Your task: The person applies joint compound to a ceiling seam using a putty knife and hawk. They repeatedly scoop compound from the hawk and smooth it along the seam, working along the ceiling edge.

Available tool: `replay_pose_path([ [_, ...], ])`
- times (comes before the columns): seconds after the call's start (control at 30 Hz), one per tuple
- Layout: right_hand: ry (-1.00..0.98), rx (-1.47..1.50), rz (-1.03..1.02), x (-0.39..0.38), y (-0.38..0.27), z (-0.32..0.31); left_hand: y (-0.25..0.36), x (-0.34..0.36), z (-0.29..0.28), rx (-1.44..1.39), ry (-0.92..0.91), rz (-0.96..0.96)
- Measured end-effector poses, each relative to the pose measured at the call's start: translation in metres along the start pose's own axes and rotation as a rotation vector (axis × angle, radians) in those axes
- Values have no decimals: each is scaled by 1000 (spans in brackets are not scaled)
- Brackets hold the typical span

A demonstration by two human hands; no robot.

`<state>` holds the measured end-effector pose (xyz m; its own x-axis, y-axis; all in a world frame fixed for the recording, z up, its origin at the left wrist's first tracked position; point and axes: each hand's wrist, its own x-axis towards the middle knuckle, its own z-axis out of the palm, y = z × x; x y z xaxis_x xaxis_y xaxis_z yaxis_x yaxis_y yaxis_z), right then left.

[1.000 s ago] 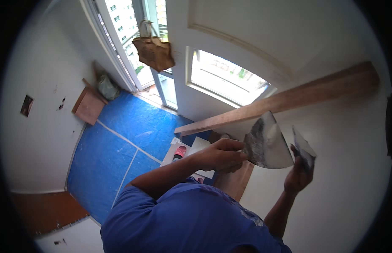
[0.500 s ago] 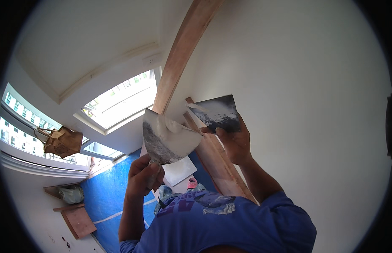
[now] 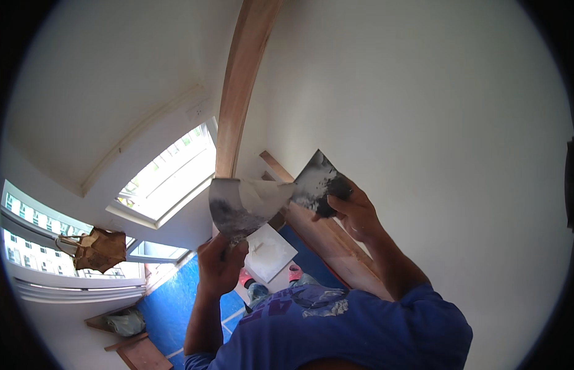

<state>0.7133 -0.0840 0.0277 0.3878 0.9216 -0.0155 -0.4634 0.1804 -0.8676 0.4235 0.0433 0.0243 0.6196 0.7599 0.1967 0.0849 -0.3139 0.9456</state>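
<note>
My left hand is closed round the handle of a wide putty knife, its blade raised in front of my chest. White putty covers the upper right part of that blade. In my right hand is a dark, flat scraper, pinched along its lower right side between thumb and fingers. Smears of putty whiten the scraper's face. Its left corner meets the right end of the putty knife's blade; whether they touch or only overlap I cannot tell.
A wooden post rises beyond the putty knife. Wooden boards run along the foot of the white wall at right. A white board lies by my feet on blue floor covering. At left, a brown bag hangs by the window.
The scraper has turned in my right hand and dropped a little, its left corner now at the putty knife. The putty knife has tilted, its upper edge nearly level. The whole view has shifted.
</note>
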Motion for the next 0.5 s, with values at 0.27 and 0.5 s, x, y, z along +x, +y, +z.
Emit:
replay_pose_path([
  [0.27,90,430,306,-13,26,26,-37,22,20,545,-94,557],
  [0.5,29,-190,-154,-24,-27,28,-53,30,-4,445,-251,217],
])
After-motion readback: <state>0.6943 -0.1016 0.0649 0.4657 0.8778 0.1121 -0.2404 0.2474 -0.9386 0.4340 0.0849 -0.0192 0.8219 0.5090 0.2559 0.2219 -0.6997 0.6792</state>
